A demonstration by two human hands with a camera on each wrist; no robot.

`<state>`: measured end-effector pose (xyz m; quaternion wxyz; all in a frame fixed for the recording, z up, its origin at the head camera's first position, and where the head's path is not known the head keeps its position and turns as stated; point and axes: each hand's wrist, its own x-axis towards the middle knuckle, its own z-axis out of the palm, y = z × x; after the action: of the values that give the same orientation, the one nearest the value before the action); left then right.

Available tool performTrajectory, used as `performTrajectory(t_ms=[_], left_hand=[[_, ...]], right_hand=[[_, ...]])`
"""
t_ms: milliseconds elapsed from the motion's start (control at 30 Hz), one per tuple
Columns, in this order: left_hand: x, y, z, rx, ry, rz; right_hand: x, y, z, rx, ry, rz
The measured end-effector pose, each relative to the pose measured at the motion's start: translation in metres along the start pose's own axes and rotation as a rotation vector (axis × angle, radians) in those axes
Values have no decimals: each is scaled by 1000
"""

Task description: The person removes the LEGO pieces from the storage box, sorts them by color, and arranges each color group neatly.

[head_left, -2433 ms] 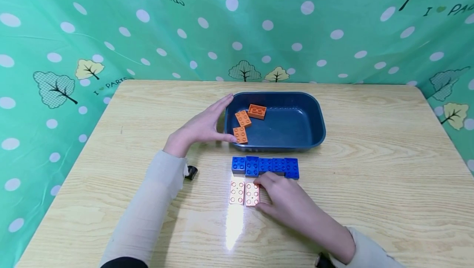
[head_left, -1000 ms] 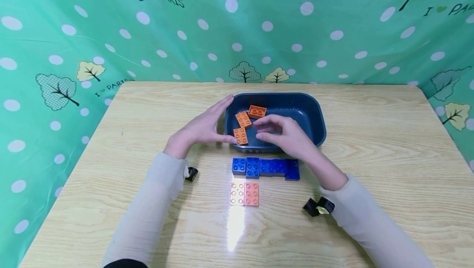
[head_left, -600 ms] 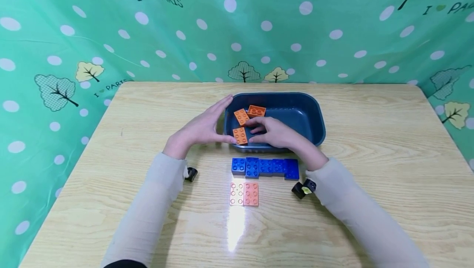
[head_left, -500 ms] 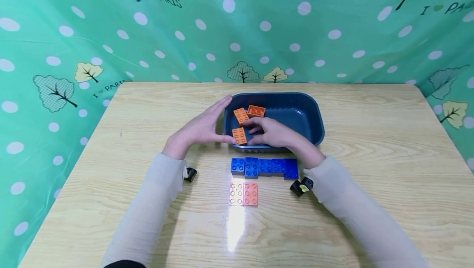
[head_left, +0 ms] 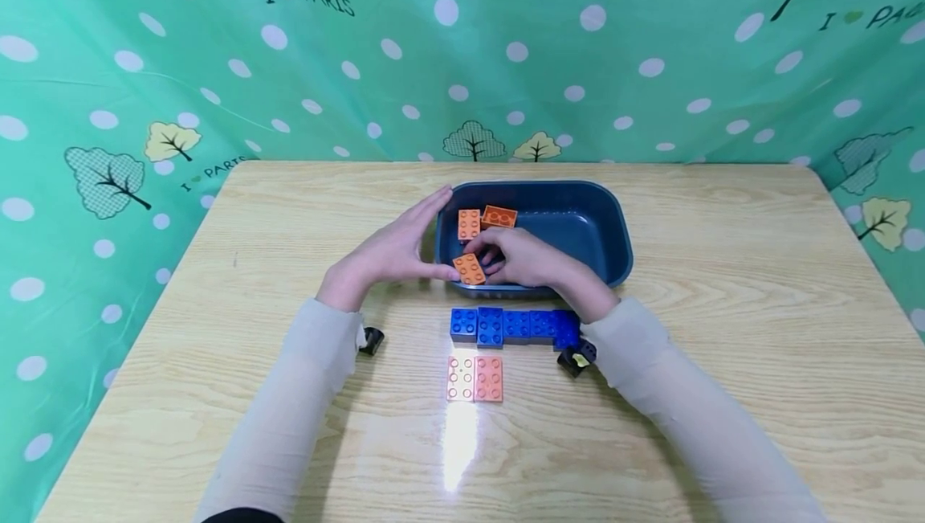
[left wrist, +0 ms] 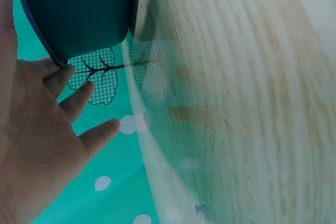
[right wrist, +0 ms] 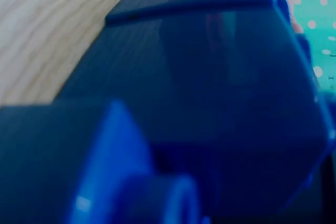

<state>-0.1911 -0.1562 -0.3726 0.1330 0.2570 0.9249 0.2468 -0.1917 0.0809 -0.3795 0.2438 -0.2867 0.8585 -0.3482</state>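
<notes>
In the head view my left hand spans the left end of a dark blue bin, its thumb at the front corner and its straight fingers along the back one. The left wrist view shows these fingertips against the bin's rim. My right hand reaches into the bin, index finger and thumb curled at the front orange building brick and pinching it. Behind it lie a second orange brick, studs up, and a third orange brick turned over, hollow side showing.
In front of the bin stands a row of several blue bricks. Nearer are two orange bricks, side by side, one washed out by glare. The right wrist camera is close over the row's right end, and blue brick sides fill its view.
My right hand has gone from the near bricks into the bin and moved left to the front orange brick, which has turned. The orange brick behind it has straightened. My left hand stays put.
</notes>
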Motion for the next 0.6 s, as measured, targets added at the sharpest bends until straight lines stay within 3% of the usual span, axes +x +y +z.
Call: performTrajectory(t_ms=[300, 600], left_hand=[[0, 1, 0, 0, -2, -2], [1, 0, 0, 2, -3, -12]], right_hand=[[-1, -1, -1, -8, 85, 45], [-20, -9, -9, 62, 198, 106]])
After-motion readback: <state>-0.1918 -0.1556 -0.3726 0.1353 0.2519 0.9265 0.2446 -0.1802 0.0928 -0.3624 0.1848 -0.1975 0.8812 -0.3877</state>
